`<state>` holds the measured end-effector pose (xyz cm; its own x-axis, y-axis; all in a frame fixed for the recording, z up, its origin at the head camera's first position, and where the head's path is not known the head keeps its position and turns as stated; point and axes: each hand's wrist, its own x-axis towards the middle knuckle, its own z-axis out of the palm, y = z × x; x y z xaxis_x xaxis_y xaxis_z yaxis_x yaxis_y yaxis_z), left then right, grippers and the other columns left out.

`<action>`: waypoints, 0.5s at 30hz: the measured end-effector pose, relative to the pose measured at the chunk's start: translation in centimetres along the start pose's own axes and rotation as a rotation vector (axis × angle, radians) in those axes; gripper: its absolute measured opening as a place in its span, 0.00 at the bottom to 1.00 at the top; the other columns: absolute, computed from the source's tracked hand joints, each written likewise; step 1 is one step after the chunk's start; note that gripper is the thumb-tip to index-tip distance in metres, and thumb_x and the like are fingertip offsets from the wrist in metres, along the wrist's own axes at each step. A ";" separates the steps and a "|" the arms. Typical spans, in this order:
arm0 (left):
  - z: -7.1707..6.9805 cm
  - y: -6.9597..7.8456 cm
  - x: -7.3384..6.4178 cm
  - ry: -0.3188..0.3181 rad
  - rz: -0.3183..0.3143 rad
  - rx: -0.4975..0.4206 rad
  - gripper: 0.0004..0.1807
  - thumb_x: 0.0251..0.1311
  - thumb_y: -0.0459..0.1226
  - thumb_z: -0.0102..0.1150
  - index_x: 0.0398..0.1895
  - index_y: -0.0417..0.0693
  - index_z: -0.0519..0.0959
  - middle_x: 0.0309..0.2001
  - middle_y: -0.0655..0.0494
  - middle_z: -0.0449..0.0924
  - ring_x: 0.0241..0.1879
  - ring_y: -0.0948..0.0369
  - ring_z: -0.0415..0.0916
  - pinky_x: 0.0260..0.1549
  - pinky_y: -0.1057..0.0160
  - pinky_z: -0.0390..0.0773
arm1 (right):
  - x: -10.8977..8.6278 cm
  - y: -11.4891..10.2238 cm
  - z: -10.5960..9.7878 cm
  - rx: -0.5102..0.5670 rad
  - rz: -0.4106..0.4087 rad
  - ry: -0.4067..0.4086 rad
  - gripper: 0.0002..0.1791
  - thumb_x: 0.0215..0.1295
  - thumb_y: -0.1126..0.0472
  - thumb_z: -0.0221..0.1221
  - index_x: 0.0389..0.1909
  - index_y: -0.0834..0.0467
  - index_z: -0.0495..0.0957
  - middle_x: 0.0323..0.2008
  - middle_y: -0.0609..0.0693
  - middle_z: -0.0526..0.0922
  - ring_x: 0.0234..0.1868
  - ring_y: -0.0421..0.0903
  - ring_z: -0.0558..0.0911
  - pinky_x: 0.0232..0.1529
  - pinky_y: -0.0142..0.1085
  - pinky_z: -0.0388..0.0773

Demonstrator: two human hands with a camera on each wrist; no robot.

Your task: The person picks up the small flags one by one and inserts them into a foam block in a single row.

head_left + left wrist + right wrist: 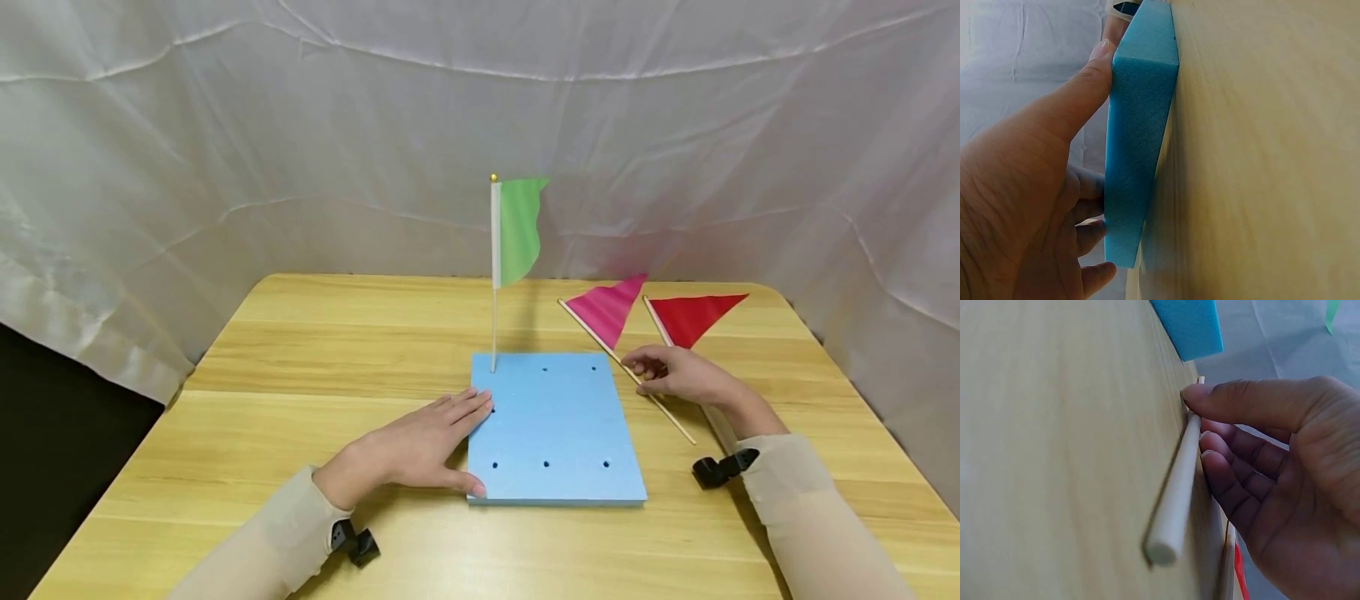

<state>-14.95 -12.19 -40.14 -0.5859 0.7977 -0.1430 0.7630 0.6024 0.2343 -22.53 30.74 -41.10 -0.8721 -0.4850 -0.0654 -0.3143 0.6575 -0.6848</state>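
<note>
Far left in the blue board (558, 425), green flag (517, 237) stands upright; left hand (427, 437) rests, fingers extended, on board's left edge; right hand (682, 375) pinches pink flag (609, 312) by its stick, right of board.

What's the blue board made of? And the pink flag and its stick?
Blue board: probably foam, matte; its side looks finely speckled. Pink flag: likely thin cloth, maybe plastic, with a dull finish; it ripples slightly. Stick: apparently smooth, bare wood, from its pale tan colour.
</note>
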 end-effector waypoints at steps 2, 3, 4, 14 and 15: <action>0.1 0.0 -0.1 -0.002 -0.002 0.000 0.60 0.55 0.76 0.38 0.79 0.48 0.40 0.79 0.54 0.37 0.76 0.57 0.32 0.73 0.55 0.42 | 0.0 0.0 0.1 0.010 0.017 -0.003 0.23 0.62 0.68 0.65 0.58 0.66 0.75 0.41 0.53 0.78 0.42 0.48 0.75 0.41 0.29 0.77; 0.1 0.0 -0.1 -0.002 -0.003 -0.001 0.60 0.55 0.76 0.38 0.79 0.48 0.40 0.79 0.54 0.37 0.76 0.57 0.32 0.73 0.55 0.42 | 0.0 0.1 0.1 0.014 0.022 -0.005 0.23 0.63 0.68 0.64 0.59 0.67 0.74 0.41 0.53 0.77 0.42 0.48 0.75 0.41 0.29 0.77; 0.1 0.0 -0.1 -0.004 -0.004 -0.002 0.60 0.55 0.76 0.37 0.79 0.48 0.40 0.79 0.54 0.37 0.76 0.57 0.32 0.73 0.55 0.42 | 0.0 0.1 0.2 0.019 0.025 -0.007 0.23 0.63 0.69 0.64 0.59 0.67 0.74 0.41 0.54 0.77 0.42 0.49 0.75 0.41 0.29 0.78; 0.0 0.0 0.0 -0.003 -0.002 -0.003 0.59 0.55 0.76 0.37 0.79 0.48 0.40 0.79 0.54 0.37 0.76 0.57 0.32 0.73 0.54 0.43 | 0.1 -0.3 0.1 -0.057 0.067 0.021 0.22 0.62 0.69 0.64 0.57 0.67 0.75 0.37 0.51 0.78 0.40 0.49 0.76 0.39 0.30 0.79; 0.0 0.0 0.0 -0.003 -0.002 -0.003 0.59 0.55 0.76 0.37 0.79 0.48 0.40 0.79 0.54 0.37 0.76 0.57 0.32 0.73 0.54 0.43 | 0.1 -0.4 0.1 -0.064 0.069 0.024 0.22 0.62 0.69 0.64 0.57 0.67 0.75 0.36 0.50 0.78 0.40 0.49 0.76 0.39 0.30 0.79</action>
<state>-14.90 -12.20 -40.16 -0.5864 0.7968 -0.1458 0.7614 0.6036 0.2366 -22.41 30.37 -40.91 -0.9010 -0.4236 -0.0933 -0.2753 0.7247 -0.6316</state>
